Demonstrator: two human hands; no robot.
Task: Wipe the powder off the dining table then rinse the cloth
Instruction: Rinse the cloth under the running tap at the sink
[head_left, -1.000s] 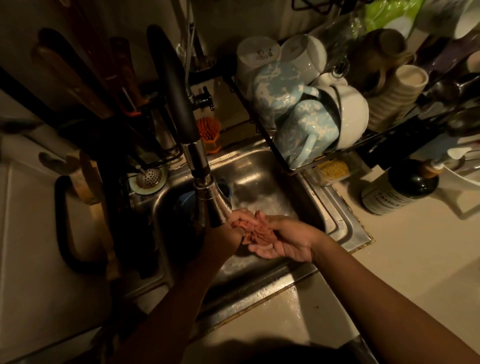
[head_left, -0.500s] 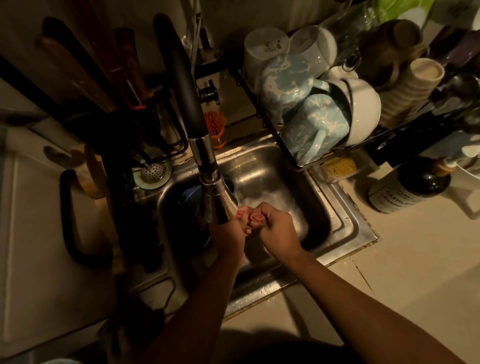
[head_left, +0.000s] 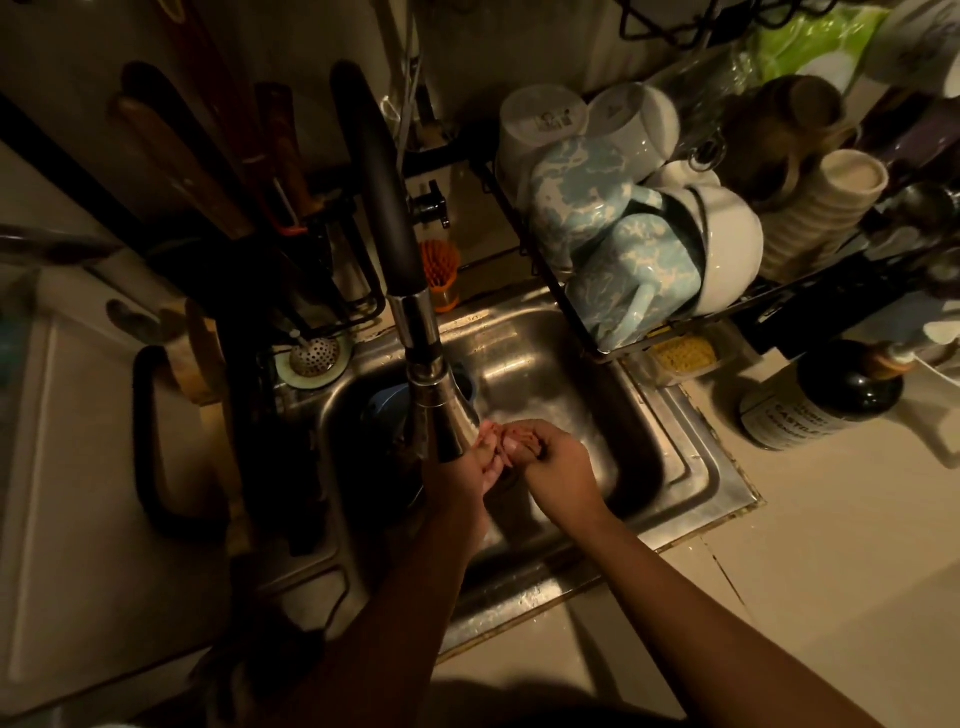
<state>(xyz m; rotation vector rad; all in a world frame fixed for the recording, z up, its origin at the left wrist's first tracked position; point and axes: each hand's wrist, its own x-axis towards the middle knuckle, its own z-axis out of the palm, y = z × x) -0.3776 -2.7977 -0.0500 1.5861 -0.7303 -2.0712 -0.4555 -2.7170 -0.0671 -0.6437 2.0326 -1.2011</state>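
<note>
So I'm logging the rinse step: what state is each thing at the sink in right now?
cloth: bunched small, gripped between both hands under the spout
left hand: closed on the cloth
right hand: closed on the cloth
faucet: spray head angled down over the basin; water flow too dim to tell
sink: wet, shiny basin
blue mugs: upended in the rack

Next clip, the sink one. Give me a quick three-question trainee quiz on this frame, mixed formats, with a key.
1. True or false: both hands are over the sink basin.
2. What sits between the left hand and right hand? A) a sponge B) a bunched pinkish cloth C) a mug
3. Fill in: the dark bottle stands on the counter to the ____ of the sink.

Key: 1 true; 2 B; 3 right.
</note>
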